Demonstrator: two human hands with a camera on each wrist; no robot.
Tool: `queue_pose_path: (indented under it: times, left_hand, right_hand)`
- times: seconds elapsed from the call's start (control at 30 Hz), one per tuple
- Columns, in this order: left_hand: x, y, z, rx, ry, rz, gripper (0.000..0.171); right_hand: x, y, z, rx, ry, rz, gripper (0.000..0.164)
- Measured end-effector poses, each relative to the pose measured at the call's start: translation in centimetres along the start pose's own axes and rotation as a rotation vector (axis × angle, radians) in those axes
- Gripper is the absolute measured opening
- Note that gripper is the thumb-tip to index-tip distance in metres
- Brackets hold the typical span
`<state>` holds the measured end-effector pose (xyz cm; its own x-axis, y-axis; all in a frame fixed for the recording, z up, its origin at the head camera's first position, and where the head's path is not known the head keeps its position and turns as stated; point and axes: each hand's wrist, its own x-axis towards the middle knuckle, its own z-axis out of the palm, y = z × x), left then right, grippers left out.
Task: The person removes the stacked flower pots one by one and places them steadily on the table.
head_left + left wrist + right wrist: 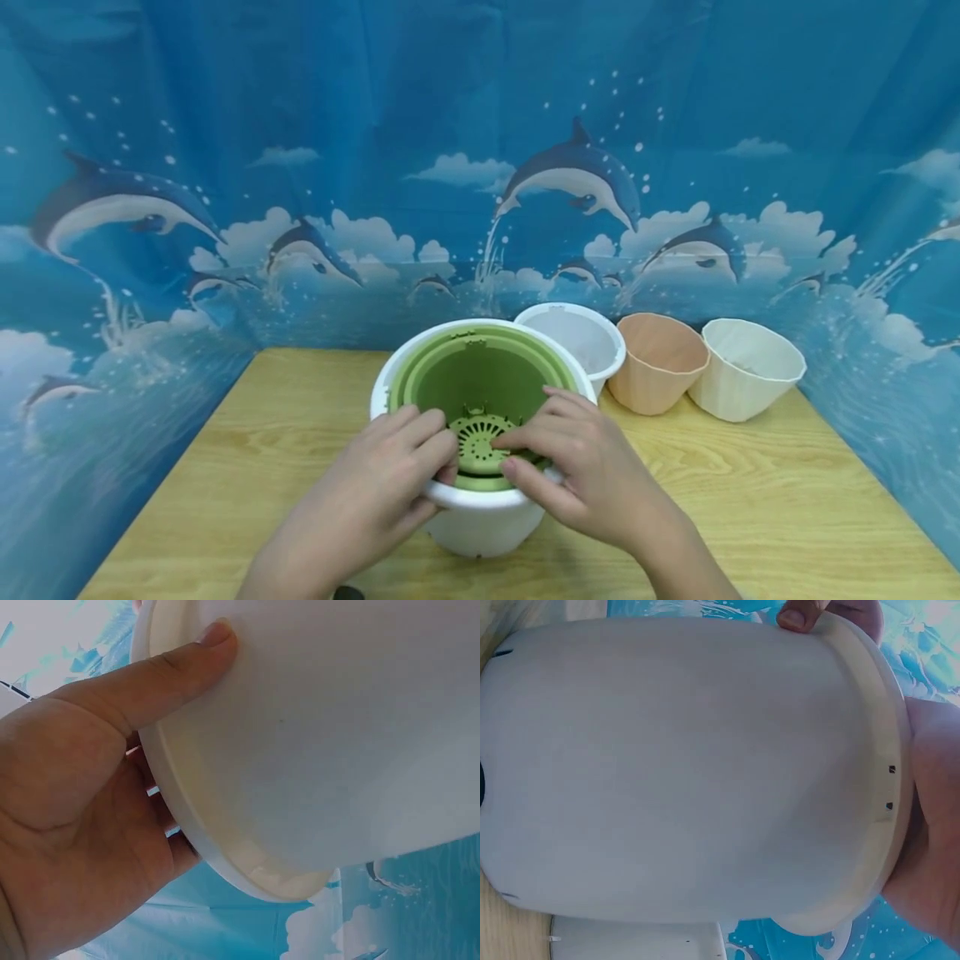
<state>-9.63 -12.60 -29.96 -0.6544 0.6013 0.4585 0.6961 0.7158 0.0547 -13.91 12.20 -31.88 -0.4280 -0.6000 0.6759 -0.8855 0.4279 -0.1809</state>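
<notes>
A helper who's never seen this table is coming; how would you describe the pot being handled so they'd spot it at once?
On the wooden table, find the row of three pots at the back right. Nearer, between the person's left hand and right hand, is a white pot. Unlike those neighbours, it holds a green liner.

No legible text anywhere.

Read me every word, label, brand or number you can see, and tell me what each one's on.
None: no readable text shows on the white bucket, green basket, white pot, peach pot, cream pot or wooden table.
The backdrop shows only sea pictures.
The small dark marks on the bucket look like holes, not characters.
</notes>
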Motion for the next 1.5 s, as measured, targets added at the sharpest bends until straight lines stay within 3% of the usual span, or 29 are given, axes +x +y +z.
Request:
queue_pose_path:
  times: [0.3,0.53,0.73,1.17,1.5]
  left_hand:
    - [0.27,-0.22,0.47,-0.019,0.007,0.001,0.038]
    - [0.18,-0.32,0.42,-0.026,0.003,-0.011,0.038]
    - [0.06,-0.32,0.36,-0.019,-0.017,-0.028,0.038]
    - [0.22,-0.22,0.39,-0.012,-0.046,-0.060,0.039]
    - [0.27,-0.15,0.22,-0.023,-0.045,-0.054,0.039]
  right_hand:
    - [-0.18,-0.29,-0.20,0.000,0.079,0.030,0.009]
    - [0.03,-0.31,-0.16,-0.008,0.133,-0.017,0.011]
    - [0.05,-0.46,0.06,-0.012,0.160,-0.008,0.011]
    - [0.68,-0.75,0.09,-0.005,0.335,-0.046,0.023]
    - [0.65,-0.70,0.23,0.045,0.238,-0.039,0.024]
